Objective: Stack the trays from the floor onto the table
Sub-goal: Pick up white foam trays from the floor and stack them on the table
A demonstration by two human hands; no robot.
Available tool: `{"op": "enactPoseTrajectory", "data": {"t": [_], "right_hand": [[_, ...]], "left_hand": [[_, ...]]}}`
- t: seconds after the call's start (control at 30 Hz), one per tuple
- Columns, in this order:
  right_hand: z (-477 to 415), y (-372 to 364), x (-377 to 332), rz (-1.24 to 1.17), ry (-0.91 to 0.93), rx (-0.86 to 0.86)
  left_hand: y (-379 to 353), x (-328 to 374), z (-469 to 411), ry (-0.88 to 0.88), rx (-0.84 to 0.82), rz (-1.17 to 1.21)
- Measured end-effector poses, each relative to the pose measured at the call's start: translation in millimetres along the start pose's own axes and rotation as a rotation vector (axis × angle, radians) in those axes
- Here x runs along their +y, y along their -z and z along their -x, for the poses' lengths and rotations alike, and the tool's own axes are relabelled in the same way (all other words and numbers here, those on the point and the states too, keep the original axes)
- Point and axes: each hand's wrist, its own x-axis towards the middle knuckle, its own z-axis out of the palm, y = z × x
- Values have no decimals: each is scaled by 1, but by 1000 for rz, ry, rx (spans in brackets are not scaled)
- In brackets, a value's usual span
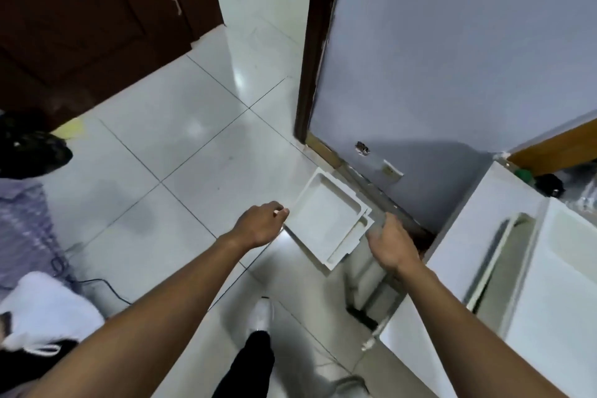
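White square trays [326, 213] lie in a small uneven stack on the tiled floor beside the grey wall. My left hand [261, 223] hovers at the stack's left edge, fingers loosely curled and holding nothing. My right hand [391, 242] is spread open just right of the stack, palm toward it, slightly blurred. Neither hand clearly touches a tray. A white table [458, 255] stands at the right with white trays [562, 268] on top.
A dark wooden door [97, 16] stands at the upper left, a doorway beyond it. Clothes and a bag [29, 145] lie at the left with a black cable [97, 283] on the floor. My foot [260, 313] is below the stack. Table legs [371, 294] are near my right hand.
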Motion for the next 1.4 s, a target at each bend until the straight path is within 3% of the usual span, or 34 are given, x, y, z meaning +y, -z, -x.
{"op": "enactPoseTrajectory", "data": {"t": [0.5, 0.87, 1.13, 1.4], "right_hand": [[-171, -162, 28, 21, -241, -264], [-256, -244, 65, -233, -551, -11], [-300, -275, 86, -636, -663, 129], [-304, -260, 74, -544, -594, 168]], "left_hand": [[-85, -76, -228, 20, -117, -23], [-173, -87, -345, 54, -153, -58], [-209, -96, -377, 13, -143, -48], [-197, -90, -360, -21, -203, -88]]}}
